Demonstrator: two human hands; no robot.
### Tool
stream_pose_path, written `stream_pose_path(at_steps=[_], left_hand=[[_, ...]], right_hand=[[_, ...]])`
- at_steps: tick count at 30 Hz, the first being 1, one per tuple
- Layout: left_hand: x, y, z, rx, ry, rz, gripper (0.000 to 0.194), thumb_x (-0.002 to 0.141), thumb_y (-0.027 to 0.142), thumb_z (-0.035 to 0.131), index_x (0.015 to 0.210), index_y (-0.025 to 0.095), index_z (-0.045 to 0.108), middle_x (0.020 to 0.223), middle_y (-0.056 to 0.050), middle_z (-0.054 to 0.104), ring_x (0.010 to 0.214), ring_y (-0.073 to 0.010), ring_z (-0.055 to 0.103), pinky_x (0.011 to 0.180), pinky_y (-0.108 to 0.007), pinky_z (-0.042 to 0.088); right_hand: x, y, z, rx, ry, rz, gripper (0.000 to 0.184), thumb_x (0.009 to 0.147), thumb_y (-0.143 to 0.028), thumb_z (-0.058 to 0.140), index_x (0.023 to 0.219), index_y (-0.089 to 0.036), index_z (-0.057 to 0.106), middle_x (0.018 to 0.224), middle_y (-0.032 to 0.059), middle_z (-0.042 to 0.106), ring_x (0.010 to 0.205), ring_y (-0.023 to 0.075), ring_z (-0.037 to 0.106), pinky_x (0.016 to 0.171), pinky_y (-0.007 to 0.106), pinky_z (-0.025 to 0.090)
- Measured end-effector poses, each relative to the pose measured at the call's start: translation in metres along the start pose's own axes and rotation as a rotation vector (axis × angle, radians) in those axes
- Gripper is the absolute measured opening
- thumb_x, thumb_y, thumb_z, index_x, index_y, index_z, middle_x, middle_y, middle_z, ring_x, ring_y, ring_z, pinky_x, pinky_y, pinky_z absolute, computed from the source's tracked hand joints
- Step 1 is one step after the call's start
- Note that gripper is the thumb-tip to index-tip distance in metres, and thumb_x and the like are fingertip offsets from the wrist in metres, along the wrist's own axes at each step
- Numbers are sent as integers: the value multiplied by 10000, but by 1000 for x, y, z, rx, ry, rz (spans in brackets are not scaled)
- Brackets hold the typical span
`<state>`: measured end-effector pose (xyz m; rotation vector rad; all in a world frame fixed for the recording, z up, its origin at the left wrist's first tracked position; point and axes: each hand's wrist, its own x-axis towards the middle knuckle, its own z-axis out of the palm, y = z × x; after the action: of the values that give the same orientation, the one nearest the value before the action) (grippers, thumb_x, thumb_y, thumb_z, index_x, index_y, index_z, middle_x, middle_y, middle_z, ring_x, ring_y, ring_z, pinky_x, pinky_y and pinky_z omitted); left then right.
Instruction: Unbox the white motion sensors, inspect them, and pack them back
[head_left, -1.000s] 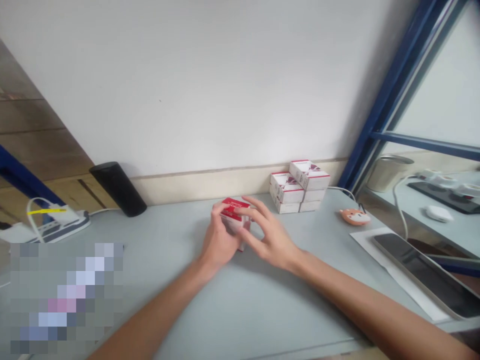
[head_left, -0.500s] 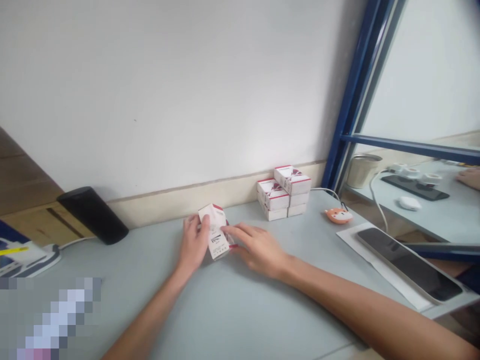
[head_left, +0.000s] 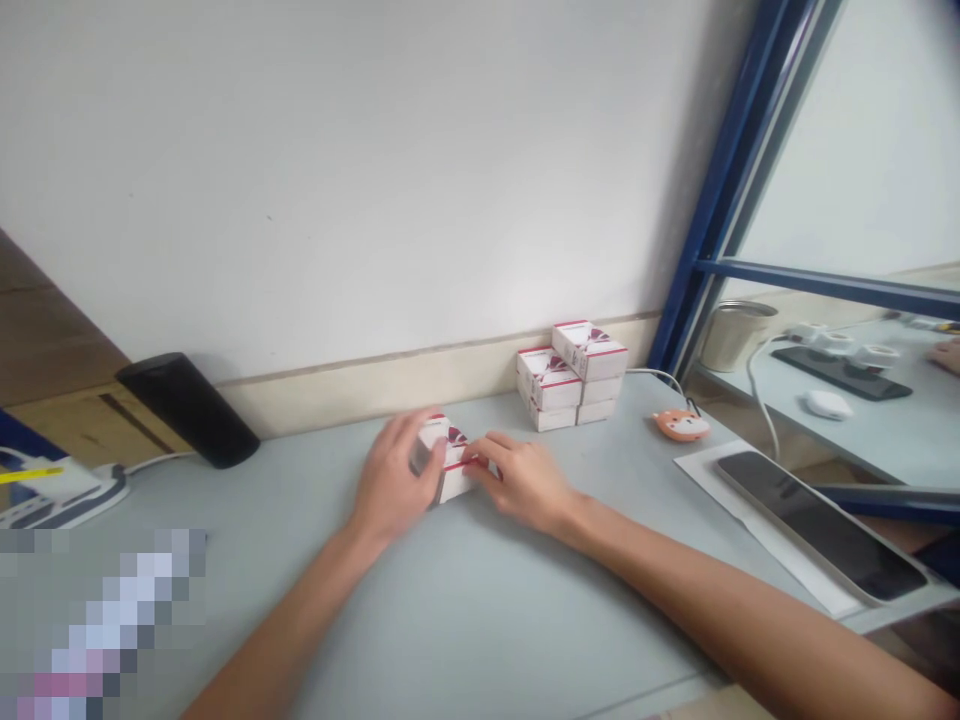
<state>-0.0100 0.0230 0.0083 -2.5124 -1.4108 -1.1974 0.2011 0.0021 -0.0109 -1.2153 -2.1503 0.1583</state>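
Observation:
A small white cardboard box with red edges and a dark red pattern on top rests on the grey table between my hands. My left hand wraps over its left side, thumb on the near part and fingers behind. From the right, my right hand pinches the box at its right end, fingertips bunched at the edge. Parts of the box are covered by my fingers. To the right, against the wall, stands a stack of similar boxes, one of them on top at the right.
A black cylinder-shaped device leans at the left by a power strip. On the right lie an orange fox-faced case and a phone-like dark slab on white paper. A blue-framed mirror borders the table.
The box has been turned from tilted, printed side showing, to lying with its patterned face up. My left hand now covers its left side; my right fingers have closed in on its right end.

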Motion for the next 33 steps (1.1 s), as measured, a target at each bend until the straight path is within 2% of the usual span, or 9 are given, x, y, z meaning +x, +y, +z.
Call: stream_pose_path(at_steps=[2,4,6,9,14,17,23,29,33], left_hand=[[-4,7,1,11,-205,161,507,984,389,608,1480,319,532,1362,-76,670,1288,-290,615,1144,-475,459],[-9,4,4,81,-323,246,617,969,352,628,1560,328,452,1437,-88,635,1350,-315,577,1158,-516,448],[-10,-10,7,147,-337,281,577,987,232,551,1550,329,473,1503,-94,593,1408,-318,539,1173,-540,434],[-7,-42,8,201,-303,235,591,970,104,443,1528,292,500,1573,-102,540,1451,-307,510,1213,-571,388],[1,-82,1,193,-245,108,633,898,68,457,1500,249,532,1607,-109,508,1512,-316,433,1236,-581,365],[1,-89,-6,229,-276,72,665,878,60,453,1514,240,522,1603,-108,512,1486,-317,462,1206,-560,404],[0,-86,-18,301,-294,11,716,877,39,455,1537,310,513,1598,-49,534,1376,-295,573,1129,-487,482],[3,-75,-20,418,-295,77,749,831,-43,428,1506,261,542,1564,-90,565,1424,-315,537,1162,-543,442],[10,-45,-19,341,-126,239,605,891,27,493,1437,263,601,1565,-112,539,1526,-337,400,1235,-569,356]], right_hand=[[3,5,-5,-57,37,16,187,1049,-311,548,1135,-274,710,1008,24,750,752,176,694,651,292,442],[8,13,-14,-146,134,23,205,1050,-306,533,1099,-260,727,1008,44,747,857,212,703,718,315,487],[14,25,-25,-242,241,33,227,1047,-269,516,1106,-242,733,1102,77,747,1042,264,686,866,369,522],[19,46,-38,-368,314,86,320,1018,-191,520,1297,-197,675,1366,143,673,1304,334,578,1093,483,461],[19,75,-35,-491,212,175,565,955,-207,616,1501,-112,504,1589,240,474,1552,396,324,1234,581,316],[18,83,-30,-507,184,184,613,933,-187,618,1525,-112,477,1600,229,470,1574,385,295,1245,574,306],[20,87,-33,-504,210,127,533,943,-172,572,1476,-164,566,1551,165,563,1458,322,494,1208,490,383],[21,78,-35,-445,256,117,485,961,-204,595,1444,-176,629,1520,135,610,1404,299,565,1202,448,406],[20,61,-41,-282,366,173,434,947,-302,648,1372,-225,690,1455,100,669,1330,302,624,1126,439,474]])
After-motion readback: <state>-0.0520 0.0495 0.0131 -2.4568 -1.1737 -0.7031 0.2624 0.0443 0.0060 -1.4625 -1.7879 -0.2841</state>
